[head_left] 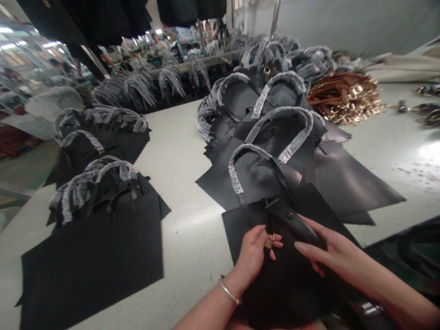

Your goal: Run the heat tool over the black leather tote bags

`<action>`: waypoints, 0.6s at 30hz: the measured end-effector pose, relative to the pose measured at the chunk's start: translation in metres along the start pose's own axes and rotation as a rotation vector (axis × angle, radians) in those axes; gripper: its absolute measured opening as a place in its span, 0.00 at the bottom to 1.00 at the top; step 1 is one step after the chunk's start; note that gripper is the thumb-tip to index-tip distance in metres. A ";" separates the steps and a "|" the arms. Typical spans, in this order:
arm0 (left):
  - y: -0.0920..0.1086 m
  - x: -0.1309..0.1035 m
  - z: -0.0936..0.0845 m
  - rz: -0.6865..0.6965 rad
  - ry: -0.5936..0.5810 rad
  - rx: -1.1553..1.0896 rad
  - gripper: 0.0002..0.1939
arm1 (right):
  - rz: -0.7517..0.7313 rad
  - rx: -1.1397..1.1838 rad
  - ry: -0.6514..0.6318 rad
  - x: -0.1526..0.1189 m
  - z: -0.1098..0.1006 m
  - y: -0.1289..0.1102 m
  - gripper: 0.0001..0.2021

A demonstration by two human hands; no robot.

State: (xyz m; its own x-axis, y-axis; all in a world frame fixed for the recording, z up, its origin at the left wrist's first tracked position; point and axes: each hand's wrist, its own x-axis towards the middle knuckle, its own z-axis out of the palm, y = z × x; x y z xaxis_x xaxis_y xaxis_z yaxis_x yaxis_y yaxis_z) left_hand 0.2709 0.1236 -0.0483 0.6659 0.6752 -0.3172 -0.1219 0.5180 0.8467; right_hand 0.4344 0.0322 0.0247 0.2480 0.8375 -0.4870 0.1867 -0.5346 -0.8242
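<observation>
In front of me is a black leather bag panel [285, 288], with a handle [235, 174] wrapped in clear plastic at its top. My left hand [253, 251], a silver bangle on its wrist, is closed at the panel's upper edge. A small gold metal clasp [268, 243] shows at its fingers. My right hand [328, 245] grips a folded black leather flap [292, 220] with a small slot in it, thumb on the near side. Its other fingers are mostly hidden behind the flap.
More black bag panels [350, 178] with wrapped handles overlap beyond my hands. Other stacks of panels [92, 256] lie on the left of the pale table [189, 243]. Brown straps [332, 94] with gold hardware are piled at the back right. Wrapped handles [140, 87] hang behind.
</observation>
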 end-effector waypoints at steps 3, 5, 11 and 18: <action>0.008 -0.009 -0.006 0.053 -0.015 0.263 0.20 | -0.023 -0.030 0.108 0.008 -0.008 0.002 0.43; 0.017 -0.014 -0.018 0.161 0.002 0.521 0.15 | -0.010 -0.024 0.169 0.008 -0.014 0.009 0.44; 0.040 -0.001 -0.075 0.433 0.519 1.195 0.21 | 0.044 0.014 0.334 -0.004 -0.019 0.045 0.41; 0.056 0.022 -0.081 0.208 0.416 1.100 0.13 | 0.022 0.188 0.393 0.004 -0.035 0.065 0.42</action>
State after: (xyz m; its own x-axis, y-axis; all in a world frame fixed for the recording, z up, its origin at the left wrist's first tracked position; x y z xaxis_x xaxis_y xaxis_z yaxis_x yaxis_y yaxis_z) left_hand 0.2187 0.2097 -0.0429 0.3936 0.9164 -0.0724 0.6317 -0.2124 0.7455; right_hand 0.4808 -0.0027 -0.0203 0.6001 0.6997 -0.3876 0.0104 -0.4914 -0.8709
